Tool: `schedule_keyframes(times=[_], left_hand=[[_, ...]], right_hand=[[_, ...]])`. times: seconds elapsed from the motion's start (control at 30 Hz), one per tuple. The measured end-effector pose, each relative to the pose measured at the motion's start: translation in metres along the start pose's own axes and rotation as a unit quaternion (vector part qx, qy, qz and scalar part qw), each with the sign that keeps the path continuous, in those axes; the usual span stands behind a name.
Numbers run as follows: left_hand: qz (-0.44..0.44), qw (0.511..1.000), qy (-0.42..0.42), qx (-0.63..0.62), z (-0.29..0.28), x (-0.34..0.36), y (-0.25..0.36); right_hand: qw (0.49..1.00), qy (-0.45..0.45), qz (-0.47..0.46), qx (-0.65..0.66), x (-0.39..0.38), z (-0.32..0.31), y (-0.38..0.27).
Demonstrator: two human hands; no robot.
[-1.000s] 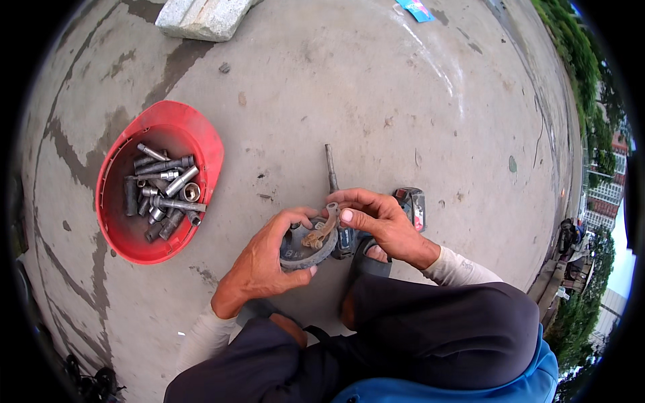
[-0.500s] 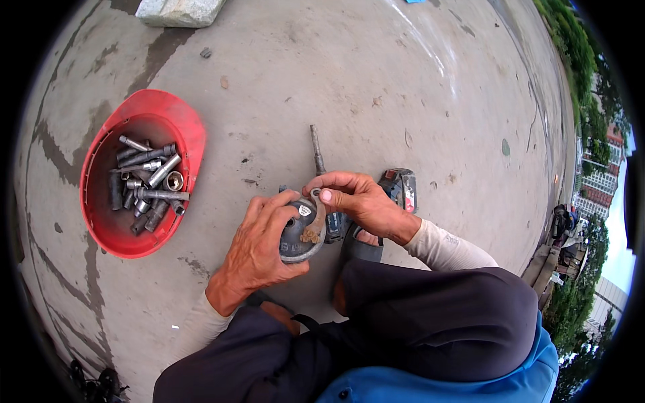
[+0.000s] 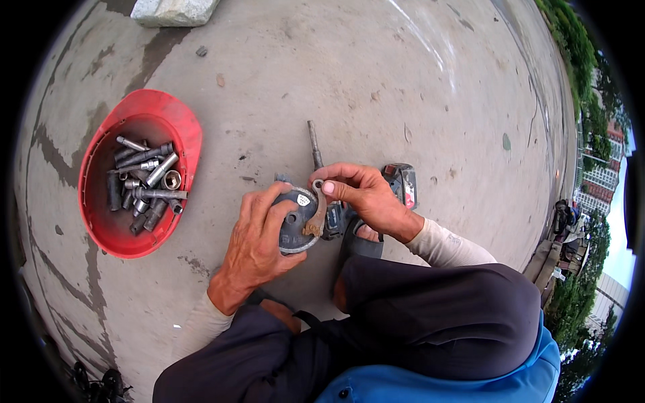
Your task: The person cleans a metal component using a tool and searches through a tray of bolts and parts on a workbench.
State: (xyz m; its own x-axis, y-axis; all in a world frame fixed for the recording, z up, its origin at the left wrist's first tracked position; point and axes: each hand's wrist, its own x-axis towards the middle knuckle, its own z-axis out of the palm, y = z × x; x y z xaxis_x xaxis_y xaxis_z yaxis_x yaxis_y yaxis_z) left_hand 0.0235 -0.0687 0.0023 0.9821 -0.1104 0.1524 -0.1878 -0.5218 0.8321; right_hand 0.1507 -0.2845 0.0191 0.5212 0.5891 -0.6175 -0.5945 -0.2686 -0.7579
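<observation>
Gripping by the edges is used by the left hand [image 3: 254, 238] on a round, dark disc-shaped part [image 3: 289, 235], held above the ground before the knees, apparently so its face is left visible. A narrow, rusty metal bracket [image 3: 320, 209] along its right side is pinched at its ringed end by the right hand [image 3: 363, 195], seemingly for control. Silver and black metal sockets [image 3: 161, 170] are gathered in an upturned red plastic hard hat [image 3: 185, 127], presumably against rolling.
</observation>
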Motion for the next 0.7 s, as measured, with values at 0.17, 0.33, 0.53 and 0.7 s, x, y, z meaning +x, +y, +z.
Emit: schedule_keyframes(times=[0.17,0.33,0.53,0.7], left_hand=[[-0.032,0.999,0.008,0.001,0.008,-0.003,-0.002],[-0.034,0.999,0.012,0.0,0.004,-0.003,-0.003],[-0.051,0.999,0.008,-0.005,0.003,-0.007,-0.011],[-0.076,0.995,0.049,-0.032,0.0,-0.008,-0.018]], right_hand=[[1.0,0.017,-0.002,0.009,-0.001,0.0,0.0],[0.999,-0.002,0.007,-0.036,0.003,-0.005,0.004],[0.992,-0.014,-0.044,-0.119,-0.003,-0.011,0.019],[0.869,0.034,-0.152,-0.47,-0.017,-0.02,0.026]])
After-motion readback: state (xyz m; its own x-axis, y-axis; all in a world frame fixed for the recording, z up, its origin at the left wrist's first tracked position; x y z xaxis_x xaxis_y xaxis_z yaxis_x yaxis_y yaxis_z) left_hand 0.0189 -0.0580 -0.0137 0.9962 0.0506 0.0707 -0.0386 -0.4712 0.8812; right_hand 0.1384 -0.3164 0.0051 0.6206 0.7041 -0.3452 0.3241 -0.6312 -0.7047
